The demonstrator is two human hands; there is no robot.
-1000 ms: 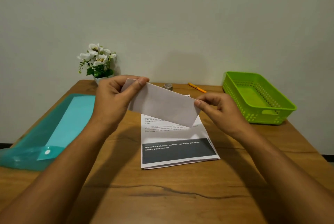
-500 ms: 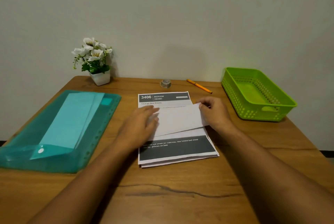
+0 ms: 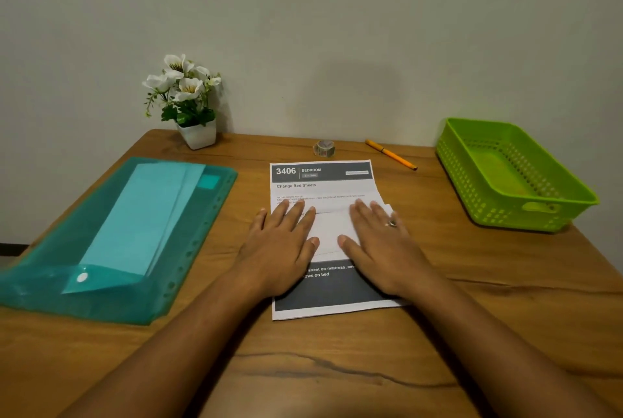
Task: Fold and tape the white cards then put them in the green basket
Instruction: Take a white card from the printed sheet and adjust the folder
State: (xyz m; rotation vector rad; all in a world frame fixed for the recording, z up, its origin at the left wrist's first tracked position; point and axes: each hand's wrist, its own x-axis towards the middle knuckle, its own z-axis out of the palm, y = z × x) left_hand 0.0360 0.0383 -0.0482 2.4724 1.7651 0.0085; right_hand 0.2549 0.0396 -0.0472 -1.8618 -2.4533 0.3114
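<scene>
Head view: both forearms reach forward from the bottom edge and meet over the middle of the wooden surface (image 3: pixel 337 367). The left hand (image 3: pixel 283 245) lies palm down with its fingers straight and slightly spread, pointing away from the person. The right hand (image 3: pixel 381 242) lies the same way just beside it and wears a ring (image 3: pixel 391 224). Neither hand grasps anything; both are released and flat, pressing on the white card (image 3: pixel 330 229).

The card lies flat on a printed sheet (image 3: pixel 323 181) headed "3406 BEDROOM". A plain white strip of it shows between the two hands, with one corner peeking out past the right fingertips. The hands cover the rest. No tape is visible on the part that shows.

The green basket (image 3: pixel 478 192) stands well apart at the right edge of the surface. A tape roll (image 3: pixel 325 148) and an orange pen (image 3: pixel 391 154) lie beyond the sheet, near the wall. A teal folder (image 3: pixel 188 249) lies to the left, and a potted flower (image 3: pixel 197 134) stands behind it.
</scene>
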